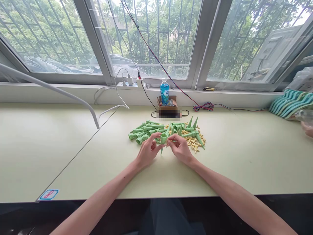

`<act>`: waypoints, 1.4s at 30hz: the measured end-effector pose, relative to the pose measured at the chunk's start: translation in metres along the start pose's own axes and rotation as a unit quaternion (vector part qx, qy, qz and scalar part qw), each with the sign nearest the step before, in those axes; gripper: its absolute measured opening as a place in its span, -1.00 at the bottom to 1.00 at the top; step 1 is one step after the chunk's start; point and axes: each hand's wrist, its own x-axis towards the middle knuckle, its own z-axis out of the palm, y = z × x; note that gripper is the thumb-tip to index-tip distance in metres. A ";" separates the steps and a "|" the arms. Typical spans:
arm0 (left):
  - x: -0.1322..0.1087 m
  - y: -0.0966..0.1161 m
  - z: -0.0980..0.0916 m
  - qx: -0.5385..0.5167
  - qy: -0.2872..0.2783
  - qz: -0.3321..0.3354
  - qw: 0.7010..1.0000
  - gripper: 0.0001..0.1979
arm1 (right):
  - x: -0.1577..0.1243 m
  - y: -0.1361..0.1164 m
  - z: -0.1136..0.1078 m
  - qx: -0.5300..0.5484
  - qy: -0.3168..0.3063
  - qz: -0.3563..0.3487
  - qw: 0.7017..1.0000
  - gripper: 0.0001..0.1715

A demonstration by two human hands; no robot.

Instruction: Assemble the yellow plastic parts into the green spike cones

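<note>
My left hand (147, 151) and my right hand (180, 150) meet over the pale green table (232, 156). Together they pinch one green cone-shaped spike (163, 141), its wide open end up and its tip pointing down toward me. The right fingers close at its rim; whether they also hold a small part I cannot tell. Just behind the hands lies a pile of several green spikes (149, 129), and to the right of it a heap of small yellow pieces (193, 141).
A small cardboard box (168, 109) with a blue-labelled bottle (164, 92) stands at the back by the window sill. Cables, a power strip (130, 83) and a white pipe (61, 93) run at left. Striped green cloth (290, 102) and another person's hand (308, 129) sit at far right.
</note>
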 end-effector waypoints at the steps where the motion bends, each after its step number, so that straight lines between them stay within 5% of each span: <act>1: 0.000 0.000 0.000 -0.001 0.002 -0.001 1.000 -0.64 | 0.000 0.001 0.000 0.004 -0.001 0.000 1.000 -0.68; 24: 0.001 -0.010 0.004 -0.034 0.011 0.037 0.999 -0.76 | -0.002 0.003 0.000 0.028 -0.019 -0.025 0.999 -0.75; 38: 0.003 0.006 -0.001 -0.129 -0.067 -0.083 0.986 -0.77 | -0.003 0.001 0.000 0.014 0.001 -0.013 1.000 -0.76; 42: 0.007 0.006 -0.002 -0.208 -0.087 -0.179 0.958 -0.47 | -0.003 0.001 -0.001 0.008 0.007 -0.014 1.000 -0.77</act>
